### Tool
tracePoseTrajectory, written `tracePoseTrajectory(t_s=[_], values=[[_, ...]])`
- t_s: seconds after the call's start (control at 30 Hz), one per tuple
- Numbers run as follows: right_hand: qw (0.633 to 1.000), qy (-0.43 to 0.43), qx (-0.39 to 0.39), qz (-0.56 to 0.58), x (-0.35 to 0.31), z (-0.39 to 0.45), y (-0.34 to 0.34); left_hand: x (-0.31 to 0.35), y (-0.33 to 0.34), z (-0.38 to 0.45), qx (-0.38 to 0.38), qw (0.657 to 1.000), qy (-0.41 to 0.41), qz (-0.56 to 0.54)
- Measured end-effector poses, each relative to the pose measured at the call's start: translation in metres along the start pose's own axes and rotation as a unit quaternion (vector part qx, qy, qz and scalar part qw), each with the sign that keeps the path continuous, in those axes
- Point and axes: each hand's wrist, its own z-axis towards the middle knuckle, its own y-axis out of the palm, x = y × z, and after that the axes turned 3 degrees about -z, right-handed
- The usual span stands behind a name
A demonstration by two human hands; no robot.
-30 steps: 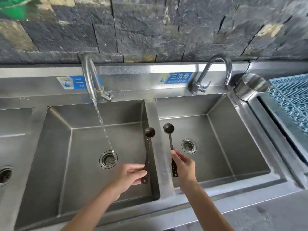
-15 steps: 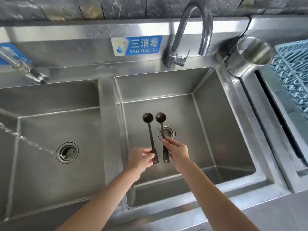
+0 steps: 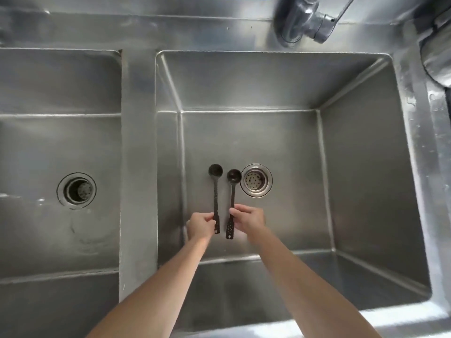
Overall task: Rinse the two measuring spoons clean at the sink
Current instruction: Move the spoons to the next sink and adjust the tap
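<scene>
One spoon [image 3: 215, 191] is pinched by the left hand [image 3: 200, 226], another spoon [image 3: 232, 198] by the right hand [image 3: 249, 219], over the dry right basin [image 3: 366, 167]; running water is needed next.

left hand [image 3: 200, 225] fingers pinched, right hand [image 3: 249, 219] likewise, forearms extended
</scene>
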Motion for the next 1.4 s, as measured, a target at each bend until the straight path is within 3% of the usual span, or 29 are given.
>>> tracePoseTrajectory(t_s=[0.23,0.43,0.6,0.8,1.1,1.27,1.4], values=[[1.000,0.012,0.006,-0.021,0.018,0.020,0.010,-0.015,0.010,0.016,0.064,0.996,-0.068,-0.013],[0.995,-0.026,0.049,-0.078,0.027,0.030,0.012,-0.024,0.014,0.026,0.103,0.992,-0.064,0.028],[0.981,-0.072,0.079,-0.160,0.031,0.032,0.014,-0.027,0.012,0.030,0.111,0.990,-0.066,0.050],[0.969,-0.093,0.060,-0.219,0.019,0.014,0.011,-0.007,0.001,0.012,0.084,0.992,-0.072,0.063],[0.918,-0.234,0.085,-0.309,-0.053,-0.102,0.003,0.088,-0.073,-0.063,-0.045,0.975,0.210,0.064],[0.883,-0.327,0.106,-0.319,-0.097,-0.172,0.027,0.132,-0.150,-0.099,0.003,0.931,0.353,0.090],[0.845,-0.412,0.130,-0.314,-0.125,-0.217,0.061,0.147,-0.227,-0.109,0.102,0.902,0.409,0.094]])
